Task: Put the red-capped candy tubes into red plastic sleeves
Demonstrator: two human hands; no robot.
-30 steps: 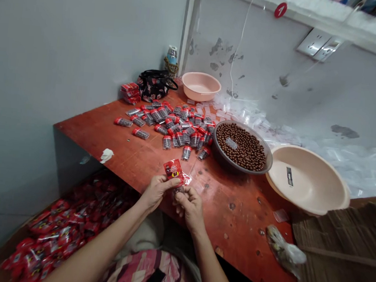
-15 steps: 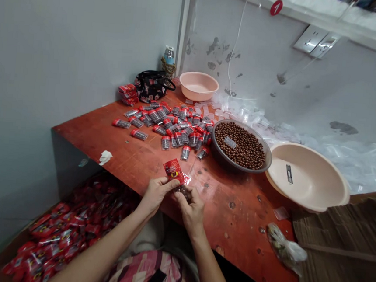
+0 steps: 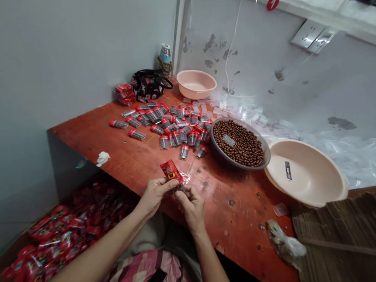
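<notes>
Above the table's near edge, both hands hold one small packet, red and printed at the top, with a clear part and brown balls toward its lower end. My left hand pinches it at the side, thumb across the red print. My right hand is closed around the lower end, hiding much of the balls there. Beyond them lies a pile of clear packs with red ends, filled with dark contents. To its right a grey bowl is full of glossy brown balls, with a small clear plastic piece on top.
Many red packets lie heaped below the table at left. An orange basin and stacked brown cardboard are at right, near a knotted plastic bag. At the back are a pink basin, a handbag and clear plastic pieces.
The packet's red part has turned and tilted slightly between my hands. Both hands keep their hold in nearly the same place. The view has shifted a little.
</notes>
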